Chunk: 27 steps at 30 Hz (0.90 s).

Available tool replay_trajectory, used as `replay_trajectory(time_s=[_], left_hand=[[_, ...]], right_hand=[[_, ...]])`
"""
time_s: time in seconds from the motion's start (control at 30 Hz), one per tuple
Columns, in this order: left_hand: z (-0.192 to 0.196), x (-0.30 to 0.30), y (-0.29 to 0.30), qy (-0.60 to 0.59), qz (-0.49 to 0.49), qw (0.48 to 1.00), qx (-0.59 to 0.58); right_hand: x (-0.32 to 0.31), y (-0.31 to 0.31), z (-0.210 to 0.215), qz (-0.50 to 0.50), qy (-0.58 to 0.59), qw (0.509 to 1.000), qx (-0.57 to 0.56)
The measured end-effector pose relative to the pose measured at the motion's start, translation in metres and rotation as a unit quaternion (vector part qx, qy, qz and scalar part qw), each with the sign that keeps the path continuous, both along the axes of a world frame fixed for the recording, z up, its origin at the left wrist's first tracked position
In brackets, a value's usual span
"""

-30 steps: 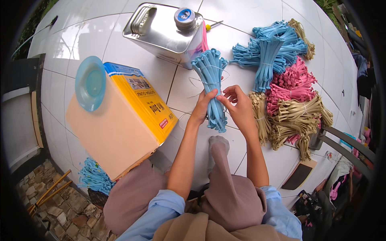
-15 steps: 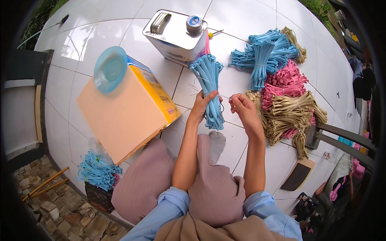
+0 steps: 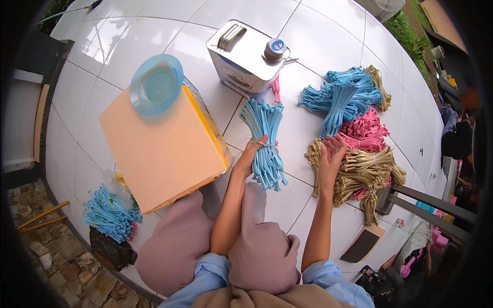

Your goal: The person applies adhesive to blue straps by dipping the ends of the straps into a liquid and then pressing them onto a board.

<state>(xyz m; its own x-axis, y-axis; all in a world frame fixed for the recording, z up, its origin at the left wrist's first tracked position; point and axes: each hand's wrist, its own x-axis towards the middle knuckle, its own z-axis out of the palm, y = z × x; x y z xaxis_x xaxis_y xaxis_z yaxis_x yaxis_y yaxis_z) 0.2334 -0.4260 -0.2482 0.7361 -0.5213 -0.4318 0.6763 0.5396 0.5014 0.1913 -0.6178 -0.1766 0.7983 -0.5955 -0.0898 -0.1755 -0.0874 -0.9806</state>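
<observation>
A: Held bundle point(image 3: 263, 120), which colour?
B: Sky blue throughout, crossed by a pale tie point(image 3: 270, 144).
A: And in the stack?
B: More sky blue in the blue bundles point(image 3: 340, 105), strong pink in the pink bundles point(image 3: 363, 131), dull beige in the tan bundles point(image 3: 365, 167).
A: Box point(image 3: 159, 154)?
B: Peach on top, yellow along one side. Clear aqua for the dish point(image 3: 156, 87).
A: Tin point(image 3: 240, 76)?
B: Silvery white above, blue on the side, grey cap point(image 3: 276, 47) with a blue centre.
A: Floor point(image 3: 205, 51)?
B: White, gridded with dark lines. Patchwork of browns and greys in the stone paving point(image 3: 67, 267).
A: And worn?
B: Pale blue sleeves point(image 3: 336, 282), mauve trousers point(image 3: 177, 238).
</observation>
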Motion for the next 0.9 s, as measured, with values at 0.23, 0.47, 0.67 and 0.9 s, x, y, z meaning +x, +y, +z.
replay_trajectory(time_s=[0.23,0.47,0.67,0.9], left_hand=[[0.006,0.0,-0.014,0.027,0.039,0.995,0.085],[-0.002,0.01,0.002,0.045,-0.087,0.995,0.022],[-0.016,0.0,0.012,0.063,-0.035,0.997,-0.01],[-0.004,0.0,-0.002,0.042,-0.02,0.995,0.084]], right_hand=[[0.003,0.08,-0.012,0.159,0.071,0.982,-0.076],[0.007,0.07,-0.031,0.122,-0.031,0.991,0.045],[0.029,0.029,-0.017,0.065,-0.164,0.925,0.337],[0.04,0.0,-0.018,0.294,0.101,0.932,-0.189]])
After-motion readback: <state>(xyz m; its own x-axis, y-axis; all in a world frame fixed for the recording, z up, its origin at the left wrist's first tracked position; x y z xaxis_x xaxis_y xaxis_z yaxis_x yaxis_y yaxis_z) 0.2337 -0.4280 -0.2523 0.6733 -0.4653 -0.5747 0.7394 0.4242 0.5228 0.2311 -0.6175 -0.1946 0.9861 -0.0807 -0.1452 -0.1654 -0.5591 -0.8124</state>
